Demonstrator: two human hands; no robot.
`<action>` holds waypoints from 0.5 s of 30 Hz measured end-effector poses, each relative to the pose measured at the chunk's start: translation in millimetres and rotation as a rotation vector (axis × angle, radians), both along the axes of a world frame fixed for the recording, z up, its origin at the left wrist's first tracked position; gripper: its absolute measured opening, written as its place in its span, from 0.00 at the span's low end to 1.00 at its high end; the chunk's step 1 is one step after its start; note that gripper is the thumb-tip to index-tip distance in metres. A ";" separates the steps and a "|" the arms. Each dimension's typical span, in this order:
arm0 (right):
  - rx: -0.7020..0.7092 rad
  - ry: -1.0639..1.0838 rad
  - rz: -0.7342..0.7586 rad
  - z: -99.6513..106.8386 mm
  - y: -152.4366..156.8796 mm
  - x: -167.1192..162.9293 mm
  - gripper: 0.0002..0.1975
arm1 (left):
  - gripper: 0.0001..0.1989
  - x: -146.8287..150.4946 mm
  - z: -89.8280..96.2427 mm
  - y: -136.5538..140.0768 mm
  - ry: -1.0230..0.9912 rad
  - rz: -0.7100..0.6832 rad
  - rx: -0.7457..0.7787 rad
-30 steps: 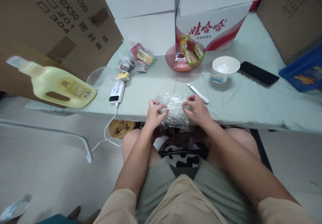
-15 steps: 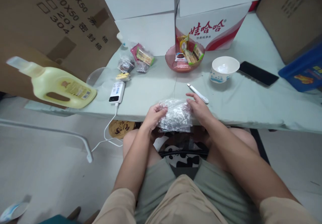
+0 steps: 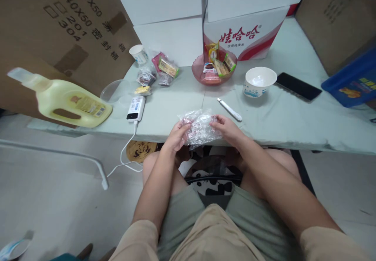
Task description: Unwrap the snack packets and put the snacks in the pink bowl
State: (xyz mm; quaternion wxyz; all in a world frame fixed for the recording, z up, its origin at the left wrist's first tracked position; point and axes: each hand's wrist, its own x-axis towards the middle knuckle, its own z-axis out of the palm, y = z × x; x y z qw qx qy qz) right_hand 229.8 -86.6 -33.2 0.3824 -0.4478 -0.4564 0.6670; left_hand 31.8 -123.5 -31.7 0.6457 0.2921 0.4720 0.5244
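Note:
Crinkled clear plastic wrap (image 3: 202,130) stretches between my two hands at the table's front edge. My left hand (image 3: 178,135) grips its left side, thumb on top. My right hand (image 3: 226,127) pinches its right side between thumb and fingers. Glare on the plastic hides whether it is a bag or a sheet. Just beyond my right hand lies a white utility knife (image 3: 229,109) on the green cloth. Farther back stand a pink glass bowl (image 3: 197,74) with several wrapped snacks and a white paper bowl (image 3: 260,81).
On the left are a yellow detergent bottle (image 3: 72,102), a clear lid (image 3: 114,90), a power bank (image 3: 136,108) with a cable, packaged snacks (image 3: 167,67) and a paper cup (image 3: 138,54). A black phone (image 3: 299,86) and blue container (image 3: 352,81) sit right. Boxes (image 3: 167,42) line the back.
My right hand has moved slightly left and closed its fingers on the plastic's right side. The plastic has shifted and crumpled, its left corner rising over my left hand.

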 end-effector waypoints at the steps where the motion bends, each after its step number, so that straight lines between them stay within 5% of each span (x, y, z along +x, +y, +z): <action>1: -0.003 -0.046 0.034 -1.3 -0.1 -0.8 0.18 | 0.26 0.0 -0.4 0.0 0.014 -0.011 0.008; 7: 0.015 -0.085 0.016 0.6 -2.4 -2.5 0.15 | 0.26 -4.7 -5.5 0.8 0.254 -0.112 0.062; 15: 0.034 0.145 0.059 3.0 -0.2 0.1 0.25 | 0.28 -16.4 7.4 -3.4 -0.013 -0.069 0.062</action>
